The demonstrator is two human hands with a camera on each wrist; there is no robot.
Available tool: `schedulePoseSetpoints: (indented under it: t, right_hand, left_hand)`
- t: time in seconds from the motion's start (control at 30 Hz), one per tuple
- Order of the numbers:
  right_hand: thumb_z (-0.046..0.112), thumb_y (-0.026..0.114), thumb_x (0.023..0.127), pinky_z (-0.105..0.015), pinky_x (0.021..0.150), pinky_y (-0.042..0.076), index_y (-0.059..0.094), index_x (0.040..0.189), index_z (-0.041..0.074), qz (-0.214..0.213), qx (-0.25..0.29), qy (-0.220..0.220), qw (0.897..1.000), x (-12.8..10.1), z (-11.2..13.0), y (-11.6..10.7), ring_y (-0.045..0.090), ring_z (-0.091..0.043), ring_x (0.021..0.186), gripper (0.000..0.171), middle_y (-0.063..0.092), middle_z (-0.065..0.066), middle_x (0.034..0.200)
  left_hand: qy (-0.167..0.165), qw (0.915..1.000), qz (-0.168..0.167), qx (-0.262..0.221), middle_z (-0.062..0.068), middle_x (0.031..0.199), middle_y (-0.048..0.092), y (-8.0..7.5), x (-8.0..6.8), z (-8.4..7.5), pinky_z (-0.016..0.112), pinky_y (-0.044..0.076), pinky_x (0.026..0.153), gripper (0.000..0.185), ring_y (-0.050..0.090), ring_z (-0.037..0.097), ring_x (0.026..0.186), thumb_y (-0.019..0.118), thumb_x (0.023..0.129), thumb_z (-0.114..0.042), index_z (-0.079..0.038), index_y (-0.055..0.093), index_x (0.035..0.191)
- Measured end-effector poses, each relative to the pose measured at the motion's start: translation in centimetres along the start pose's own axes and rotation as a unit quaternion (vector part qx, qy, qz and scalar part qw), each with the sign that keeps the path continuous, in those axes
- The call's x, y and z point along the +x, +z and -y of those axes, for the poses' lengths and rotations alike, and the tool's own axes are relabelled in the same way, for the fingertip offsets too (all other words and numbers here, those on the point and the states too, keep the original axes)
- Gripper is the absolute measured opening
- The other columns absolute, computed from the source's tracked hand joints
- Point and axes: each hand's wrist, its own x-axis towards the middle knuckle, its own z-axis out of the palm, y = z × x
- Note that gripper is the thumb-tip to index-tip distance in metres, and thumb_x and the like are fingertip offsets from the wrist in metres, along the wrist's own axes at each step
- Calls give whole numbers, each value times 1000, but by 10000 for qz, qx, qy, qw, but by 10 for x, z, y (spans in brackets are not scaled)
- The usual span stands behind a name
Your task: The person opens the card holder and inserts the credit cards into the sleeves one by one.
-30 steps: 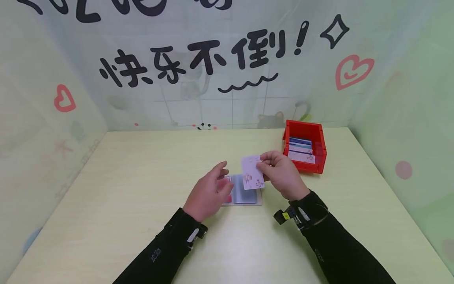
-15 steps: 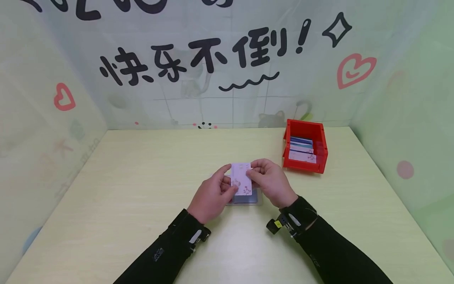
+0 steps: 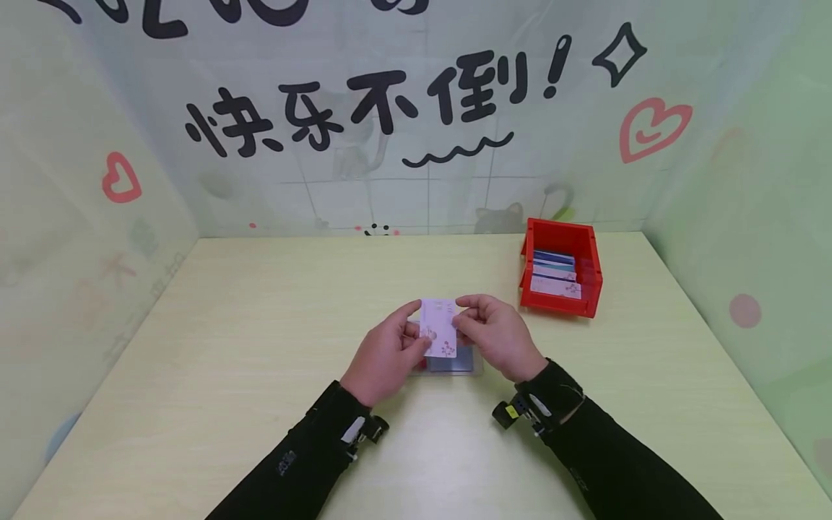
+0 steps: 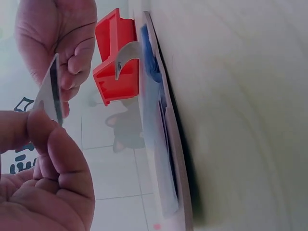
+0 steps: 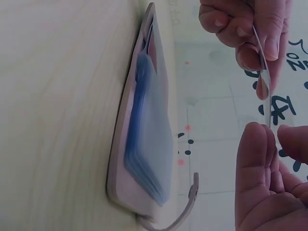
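Closest in, both sleeves are black, and each wrist has a small strapped-on camera. The left hand (image 3: pixel 385 355) and right hand (image 3: pixel 495 336) meet in the middle over the table, and both pinch the same card (image 3: pixel 438 328): left thumb and fingers curl onto its left edge, right thumb and forefinger nip the right edge near the top. It's a thin, stiff, flat rectangle, pale lilac-white with little pink flower prints near the bottom. The wrist views show it edge-on, really slim, with a dark stripe (image 4: pixel 54 91) down one face. It's held up off the table, long axis running roughly up and down and leaning away slightly, printed face toward the head camera.

Right under it lies a card holder (image 3: pixel 455 362) flat on the table, with soft clear plastic sleeves stacked like pages, bluish with a bit of pink showing, and a curved strap (image 5: pixel 185 207) sticking up at one end.

The table (image 3: pixel 260 318) is smooth pale yellow-green with a faint wood grain.

Farther back on the right sits a red plastic bin (image 3: pixel 560 266), boxy with an open front, holding more cards (image 3: pixel 554 274) stacked in overlapping rows.

Behind everything is a backdrop (image 3: pixel 416 108) with black brush lettering and pink hearts.
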Motion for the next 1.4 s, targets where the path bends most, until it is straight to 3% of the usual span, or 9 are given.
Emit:
schedulePoseSetpoints:
  t: [0.17, 0.3, 0.47, 0.57, 0.77, 1.03, 1.2, 1.4]
  right_hand:
    - [17, 67, 103, -29, 83, 60, 66, 137, 6, -188, -703, -437, 9964, 0, -4, -7, 68, -25, 92, 35, 72, -11, 111]
    - [17, 67, 103, -41, 93, 61, 67, 137, 6, -202, -1319, -553, 9895, 2, -6, -12, 67, -30, 106, 36, 72, -12, 121]
    - [23, 71, 101, -51, 106, 56, 66, 143, 11, 165, -2200, -403, 9745, 4, -8, -15, 59, -34, 134, 44, 64, -11, 145]
    - [23, 73, 100, -49, 107, 56, 64, 146, 12, 549, -2545, -379, 9648, 4, -10, -14, 57, -33, 139, 49, 60, -9, 152]
    - [21, 77, 97, -44, 109, 55, 59, 151, 11, 905, -2908, -364, 9518, 3, -11, -11, 60, -28, 134, 57, 59, -8, 154]
    - [23, 80, 94, -33, 94, 60, 60, 151, 14, 1068, -3135, -194, 9434, 3, -13, -10, 60, -23, 115, 61, 65, -6, 145]
    - [25, 81, 94, -33, 96, 58, 60, 150, 16, 1127, -3285, -137, 9377, 5, -15, -9, 59, -24, 116, 61, 65, -5, 144]
    - [25, 81, 94, -37, 99, 58, 61, 150, 15, 1174, -3292, -106, 9369, 4, -15, -9, 58, -24, 115, 60, 65, -5, 143]
  left_hand:
    - [-186, 9997, -139, 8, 5, 103, 69, -4, 2, -2, 24, 55, 72, 61, 64, 16, 83, 70, 102, -15, -8, 46, 158]
    - [-309, 9993, -216, 70, 5, 104, 69, -7, 3, -3, 26, 54, 72, 59, 63, 17, 84, 68, 103, -16, -7, 47, 157]
    - [-408, 9985, -227, 293, 7, 107, 71, -9, 4, 0, 28, 54, 76, 56, 65, 17, 87, 66, 104, -16, -4, 48, 156]
    - [-530, 9973, -207, 472, 8, 111, 71, -9, 4, 1, 29, 55, 78, 57, 66, 18, 92, 67, 104, -18, -4, 48, 156]
    - [-793, 9941, -108, 735, 9, 116, 69, -10, 4, 3, 29, 53, 77, 58, 64, 21, 97, 66, 105, -21, -6, 47, 158]
    - [-838, 9912, -99, 1023, 8, 104, 68, -11, 6, 7, 27, 48, 71, 55, 61, 20, 87, 66, 105, -20, -3, 50, 155]
    - [-828, 9899, -66, 1150, 6, 94, 65, -10, 6, 10, 27, 45, 67, 54, 58, 18, 77, 66, 104, -20, -2, 52, 153]
    - [-912, 9876, 8, 1277, 6, 96, 66, -8, 7, 12, 29, 46, 73, 54, 59, 19, 84, 67, 104, -22, -4, 53, 153]
